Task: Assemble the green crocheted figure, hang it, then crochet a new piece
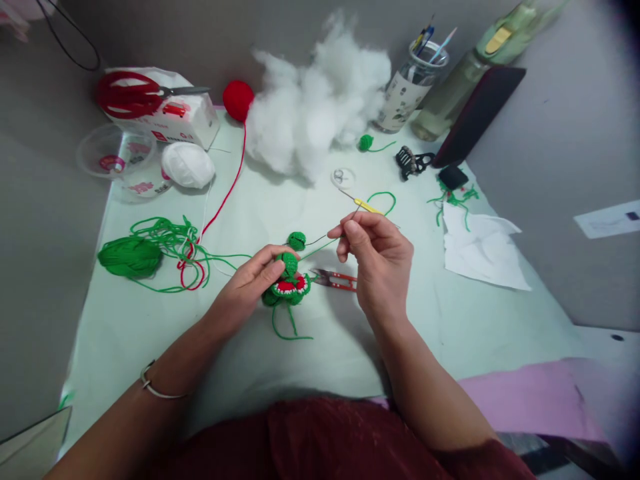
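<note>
- Head view: the left hand [250, 280] is closed around a green crocheted piece [289, 285] with a red-and-white frill. Thumb and fingers grip its left side, just above the pale green mat [350, 347].
- The right hand [381, 257] is narrowed to a pinch. Thumb and forefinger hold a thin dark needle [315, 239] whose tip points at the small green knob on top of the crocheted piece.
- A green strand [320, 249] runs from the pinch down to the piece.
- Between the two hands, touching neither, red thread snips [336, 280] lie flat on the mat.
- Just beyond the right hand's fingertips lies a yellow-handled crochet hook [367, 205].
- Well left of the left hand sits a green yarn skein [129, 257] with loose loops trailing towards the hands. A red strand crosses the loops.
- Far beyond both hands are a heap of white stuffing [320, 100] and a red yarn ball [238, 99]. There too, red scissors [130, 93] rest on a tissue pack [185, 121].
- Right of the right hand lies crumpled white paper [480, 250].
- A metal bangle [153, 387] circles the left wrist.
</note>
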Available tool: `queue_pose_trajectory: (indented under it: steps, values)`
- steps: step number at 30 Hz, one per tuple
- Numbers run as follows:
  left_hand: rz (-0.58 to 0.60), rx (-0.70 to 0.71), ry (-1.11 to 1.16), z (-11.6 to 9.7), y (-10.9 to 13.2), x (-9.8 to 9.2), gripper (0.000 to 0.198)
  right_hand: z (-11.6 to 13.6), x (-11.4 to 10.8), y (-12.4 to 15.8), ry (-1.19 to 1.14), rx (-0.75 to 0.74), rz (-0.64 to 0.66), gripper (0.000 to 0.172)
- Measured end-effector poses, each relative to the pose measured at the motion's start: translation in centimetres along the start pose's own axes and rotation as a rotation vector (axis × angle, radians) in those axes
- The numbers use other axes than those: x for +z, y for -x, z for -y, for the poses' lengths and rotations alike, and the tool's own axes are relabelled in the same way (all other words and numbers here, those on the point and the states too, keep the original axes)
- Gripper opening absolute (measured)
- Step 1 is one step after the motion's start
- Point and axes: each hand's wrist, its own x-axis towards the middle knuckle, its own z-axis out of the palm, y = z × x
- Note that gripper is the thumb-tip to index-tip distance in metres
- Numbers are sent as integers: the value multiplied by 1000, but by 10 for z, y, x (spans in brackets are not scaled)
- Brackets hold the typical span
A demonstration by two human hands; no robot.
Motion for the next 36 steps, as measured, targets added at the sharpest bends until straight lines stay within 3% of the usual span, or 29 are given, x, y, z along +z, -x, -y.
queue_pose_trajectory:
  steps: [7,15,19,36]
  values:
    - [-3,22,63,1,-1,-1,27,5,0,1,68,-53,-20,10]
    - [-27,52,178,0,-3,-3,30,4,1,9,317,-65,380,10]
    - [-48,53,165,2,-4,-5,31,2,2,10,416,-73,489,12]
    - [-52,63,120,-1,-3,-6,31,1,3,12,507,-53,500,12]
